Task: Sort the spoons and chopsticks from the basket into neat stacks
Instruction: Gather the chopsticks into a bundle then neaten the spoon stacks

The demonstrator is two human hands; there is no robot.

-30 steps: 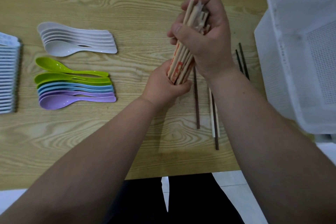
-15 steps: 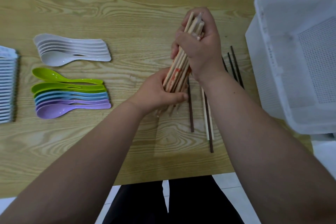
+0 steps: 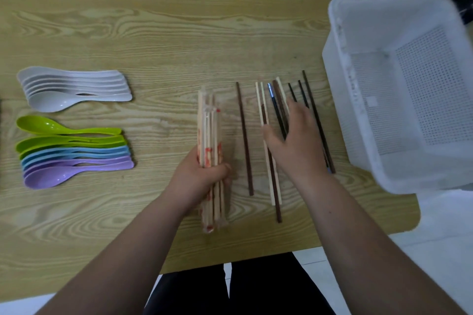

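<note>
Laying down the bundle of pale chopsticks (image 3: 210, 123) is the step in hand: it lies flat on the table (image 3: 153, 46), pointing away from the person, between the spoon stacks and the loose sticks. The left hand (image 3: 202, 176) grips it near its near end, fingers curled round the sticks. The right hand (image 3: 294, 140) is spread, fingers straight and a little blurred, resting over the loose chopsticks (image 3: 277, 110), a mix of pale, brown and black ones lying roughly parallel but uneven; one brown chopstick (image 3: 244, 135) lies apart, between the bundle and that group. The basket (image 3: 358, 110) beside them shows nothing inside, so the sorting looks near its end. The white spoons (image 3: 74, 89) and the coloured spoons (image 3: 74, 153) already lie nested at the left.

The next move probably calls for gathering the loose sticks by kind and squaring their ends, without rolling them under the palm.

Half a second ago both hands held the bundle tilted above the table, the right wrapped round its top; now the bundle is down and the right hand has let go and moved across to the loose sticks. The spoons have not shifted
</note>
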